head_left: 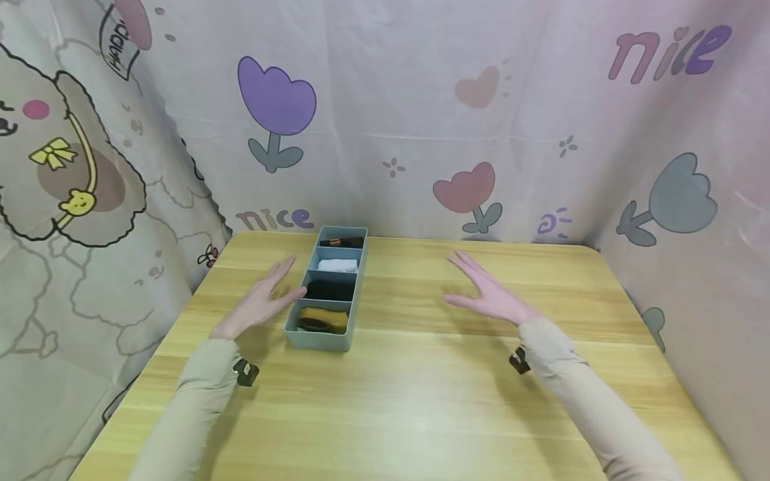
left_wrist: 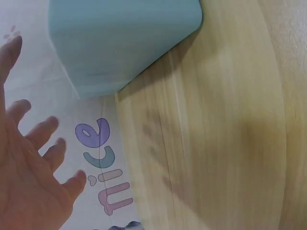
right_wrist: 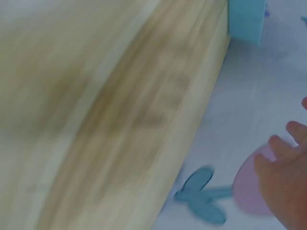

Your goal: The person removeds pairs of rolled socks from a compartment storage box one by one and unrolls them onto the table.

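A long blue-grey divided box (head_left: pixel 319 342) stands on the table, left of the middle, running away from me. Its nearest compartment has a yellow-brown item (head_left: pixel 327 316) with a dark oval part (head_left: pixel 314 325). Beyond that lie a black item (head_left: pixel 329 290), a folded white cloth-like item (head_left: pixel 338 265) and a dark slim item with orange marks (head_left: pixel 341 242). My left hand (head_left: pixel 259 302) hovers at the box's left side, fingers spread, holding nothing; whether the thumb touches the rim I cannot tell. Well to the right, my right hand (head_left: pixel 488 294) is raised over the table with extended fingers and holds nothing.
The wooden table (head_left: pixel 397 401) reaches back to a printed curtain (head_left: pixel 385 100) with tulips and lettering. More curtain hangs along the left and right sides. Small dark devices sit at both wrists, one on the left (head_left: pixel 246 372) and one on the right (head_left: pixel 519 361).
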